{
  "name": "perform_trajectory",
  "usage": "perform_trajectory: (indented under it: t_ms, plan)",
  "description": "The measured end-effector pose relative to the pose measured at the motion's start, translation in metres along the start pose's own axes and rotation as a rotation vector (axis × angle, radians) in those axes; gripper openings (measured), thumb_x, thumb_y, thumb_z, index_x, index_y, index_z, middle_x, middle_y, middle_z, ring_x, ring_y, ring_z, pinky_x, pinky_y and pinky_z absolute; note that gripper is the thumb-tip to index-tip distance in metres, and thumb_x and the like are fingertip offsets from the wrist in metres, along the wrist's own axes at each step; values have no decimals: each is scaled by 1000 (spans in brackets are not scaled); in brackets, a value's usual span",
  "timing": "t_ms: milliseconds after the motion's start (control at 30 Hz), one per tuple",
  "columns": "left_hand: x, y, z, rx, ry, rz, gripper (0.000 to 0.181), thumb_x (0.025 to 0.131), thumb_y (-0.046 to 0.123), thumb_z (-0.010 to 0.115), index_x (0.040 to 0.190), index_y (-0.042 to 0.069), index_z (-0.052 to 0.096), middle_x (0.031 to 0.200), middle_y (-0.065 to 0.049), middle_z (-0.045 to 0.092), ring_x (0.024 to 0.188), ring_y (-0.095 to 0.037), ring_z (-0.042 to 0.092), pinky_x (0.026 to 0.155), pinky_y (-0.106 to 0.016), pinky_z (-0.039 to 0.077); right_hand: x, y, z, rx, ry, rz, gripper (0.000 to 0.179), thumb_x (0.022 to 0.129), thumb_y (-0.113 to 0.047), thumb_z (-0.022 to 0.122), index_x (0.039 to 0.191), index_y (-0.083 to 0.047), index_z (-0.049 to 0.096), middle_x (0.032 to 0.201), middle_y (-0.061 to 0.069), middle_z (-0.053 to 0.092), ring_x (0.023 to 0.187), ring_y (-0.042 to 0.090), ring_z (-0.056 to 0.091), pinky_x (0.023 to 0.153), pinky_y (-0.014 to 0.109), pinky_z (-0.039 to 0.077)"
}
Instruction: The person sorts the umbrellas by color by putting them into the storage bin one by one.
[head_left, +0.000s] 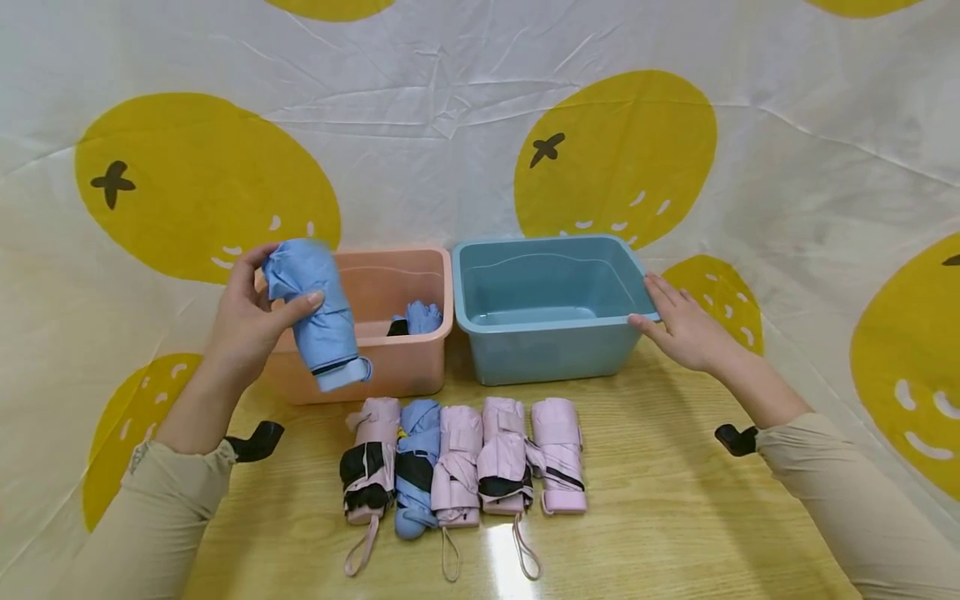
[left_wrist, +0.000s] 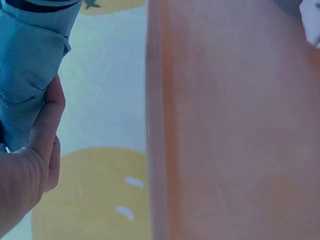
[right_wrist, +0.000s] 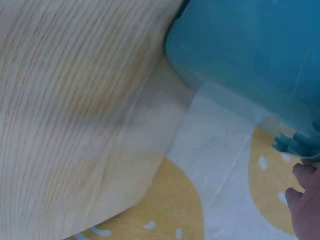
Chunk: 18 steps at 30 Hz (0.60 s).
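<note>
My left hand [head_left: 247, 321] grips a folded blue umbrella [head_left: 330, 329], held tilted over the left part of the pink bin [head_left: 405, 367]. Its thumb lies across the fabric, and the handle end points down toward the front. In the left wrist view the umbrella [left_wrist: 32, 65] stands beside the bin's long rim [left_wrist: 156, 125]. Inside the pink bin lies another blue umbrella [head_left: 424, 318], partly hidden by the front wall. My right hand [head_left: 690, 333] rests on the right rim of the blue bin [head_left: 547, 354], its fingers extended along the edge.
Several folded umbrellas lie in a row on the wooden table [head_left: 645, 492] before the bins: mostly pink ones [head_left: 557, 425], with one blue umbrella [head_left: 420, 425] among them. Some wrist loops hang toward the front. A white cloth [head_left: 420, 183] with yellow fruit prints rises behind the bins.
</note>
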<state>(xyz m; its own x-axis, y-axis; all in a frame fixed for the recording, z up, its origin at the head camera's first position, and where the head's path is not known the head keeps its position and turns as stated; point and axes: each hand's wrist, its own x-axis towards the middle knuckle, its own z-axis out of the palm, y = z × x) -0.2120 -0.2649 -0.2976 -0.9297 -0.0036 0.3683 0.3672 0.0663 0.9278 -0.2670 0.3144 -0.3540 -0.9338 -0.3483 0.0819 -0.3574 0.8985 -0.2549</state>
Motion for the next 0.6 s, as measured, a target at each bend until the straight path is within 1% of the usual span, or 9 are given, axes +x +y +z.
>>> perform_trajectory:
  t_ms: [33, 100, 200, 267, 300, 333, 400, 500, 600]
  plan:
    - [6, 0, 1, 29, -3, -14, 73, 95, -1, 72, 154, 18, 32, 153, -9, 32, 131, -28, 42, 86, -15, 52, 0, 0, 0, 1, 2, -2, 87, 110, -54, 41, 166, -2, -1, 173, 20, 0, 158, 43, 6, 126, 60, 4]
    - [18, 0, 4, 134, -8, -39, 75, 96, 8, 74, 156, 18, 30, 153, -12, 34, 128, -30, 45, 83, -14, 53, 0, -1, 0, 4, 5, -6, 87, 110, -54, 41, 166, -1, 0, 173, 21, 1, 158, 44, 6, 125, 61, 5]
    - [35, -2, 6, 300, -37, -68, 81, 97, 22, 75, 160, 18, 24, 157, -13, 28, 129, -34, 46, 79, -15, 52, 0, -2, 1, 3, 8, -16, 86, 110, -54, 41, 165, 0, 2, 173, 22, 2, 157, 45, 8, 125, 62, 6]
    - [47, -4, 8, 387, -68, -85, 86, 97, 32, 75, 162, 18, 20, 160, -13, 21, 131, -37, 45, 78, -16, 52, 0, -3, 1, 3, 10, -19, 86, 110, -53, 41, 165, 0, 2, 173, 22, 3, 157, 45, 8, 125, 62, 6]
    - [52, -6, 9, 412, -82, -96, 88, 97, 35, 74, 163, 17, 18, 161, -12, 17, 132, -39, 44, 78, -16, 52, 0, -4, 1, 2, 11, -21, 86, 110, -53, 41, 165, 1, 2, 172, 23, 3, 157, 45, 8, 125, 62, 6]
    - [57, -7, 9, 427, -94, -107, 89, 97, 37, 74, 163, 17, 18, 161, -12, 14, 132, -40, 43, 78, -17, 52, 1, -4, 1, 0, 12, -21, 86, 110, -53, 40, 165, 0, 2, 172, 23, 3, 157, 45, 9, 125, 62, 6]
    - [68, -11, 11, 441, -108, -140, 92, 96, 40, 74, 163, 15, 16, 161, -13, 13, 130, -40, 43, 78, -18, 52, 1, -3, 1, 3, 13, -21, 86, 110, -54, 41, 166, 0, 2, 173, 22, 3, 157, 45, 9, 125, 61, 6]
    - [81, -17, 13, 435, -120, -190, 95, 97, 42, 73, 163, 12, 13, 159, -15, 11, 126, -39, 45, 80, -19, 54, 1, -2, 0, -2, 13, -18, 86, 110, -53, 41, 166, 0, 2, 173, 21, 2, 157, 44, 9, 125, 61, 6]
    - [94, -24, 16, 446, -123, -209, 95, 96, 43, 73, 162, 8, 14, 159, -17, 10, 127, -39, 43, 88, -28, 55, 1, -1, 0, -3, 12, -5, 86, 110, -52, 42, 166, -1, 2, 173, 20, 2, 158, 44, 8, 125, 61, 6]
